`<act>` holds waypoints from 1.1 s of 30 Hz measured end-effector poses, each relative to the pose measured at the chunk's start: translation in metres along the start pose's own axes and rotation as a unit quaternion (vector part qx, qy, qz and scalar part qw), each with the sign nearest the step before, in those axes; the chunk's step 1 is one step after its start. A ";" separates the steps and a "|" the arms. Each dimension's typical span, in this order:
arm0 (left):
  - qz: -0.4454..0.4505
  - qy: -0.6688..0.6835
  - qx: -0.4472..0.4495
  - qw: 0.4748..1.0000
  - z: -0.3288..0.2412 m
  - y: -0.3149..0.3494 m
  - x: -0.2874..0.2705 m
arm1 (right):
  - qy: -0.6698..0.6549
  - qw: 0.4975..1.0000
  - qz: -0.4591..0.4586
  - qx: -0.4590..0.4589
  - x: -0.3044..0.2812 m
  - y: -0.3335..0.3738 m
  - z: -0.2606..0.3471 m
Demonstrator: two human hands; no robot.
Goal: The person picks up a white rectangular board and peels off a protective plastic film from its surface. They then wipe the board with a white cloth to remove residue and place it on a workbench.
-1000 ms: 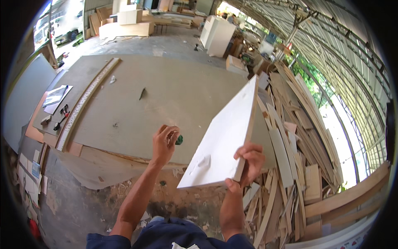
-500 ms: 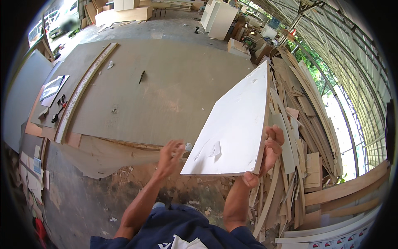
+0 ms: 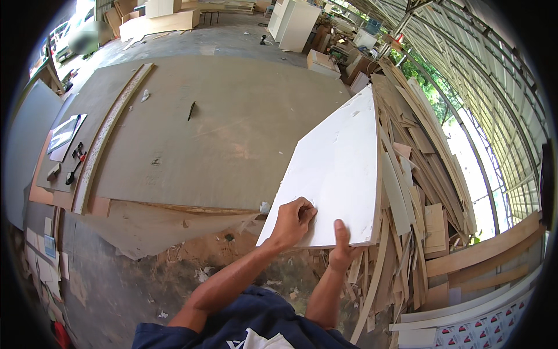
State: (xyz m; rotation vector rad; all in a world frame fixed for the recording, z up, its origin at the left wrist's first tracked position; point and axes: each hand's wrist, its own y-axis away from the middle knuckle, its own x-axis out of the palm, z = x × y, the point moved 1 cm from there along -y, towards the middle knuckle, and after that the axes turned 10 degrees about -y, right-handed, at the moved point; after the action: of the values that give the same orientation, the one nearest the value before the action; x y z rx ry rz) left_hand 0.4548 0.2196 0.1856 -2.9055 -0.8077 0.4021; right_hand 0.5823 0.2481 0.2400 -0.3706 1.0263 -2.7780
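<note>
A white rectangular board leans up and away from me at the right of the large brown sheet. My right hand holds its near edge close to the right corner, thumb on the white face and fingers hidden underneath. My left hand rests over the lower part of the white face, fingers curled and pinched together against it. What lies between those fingertips is hidden. Small chips mark the board's edges and upper face.
A large brown sheet lies ahead, bearing a long strip, a dark pen-like thing and a tape measure. Wood offcuts pile up on the right. Scraps litter the floor. A white cabinet stands far back.
My left hand has moved right, from beside the board onto its face, covering a small loose white flap. My right hand has shifted from the board's right side to its near edge.
</note>
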 end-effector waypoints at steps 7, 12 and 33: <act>0.084 0.006 -0.087 0.993 0.032 -0.005 0.019 | -0.116 0.958 -0.240 0.107 -0.037 -0.014 0.011; 0.129 0.026 -0.147 0.980 -0.001 -0.011 0.075 | -0.078 0.969 -0.219 0.089 -0.075 -0.046 -0.001; -0.080 0.418 -0.179 0.887 0.076 -0.098 0.159 | -0.138 0.977 -0.144 0.069 -0.224 -0.166 -0.059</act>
State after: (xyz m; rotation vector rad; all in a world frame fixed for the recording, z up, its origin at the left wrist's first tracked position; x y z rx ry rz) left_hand 0.5164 0.3874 0.0929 -2.8021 -0.9918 -1.0482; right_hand 0.7693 0.4615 0.2661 -0.9225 0.7627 -2.9072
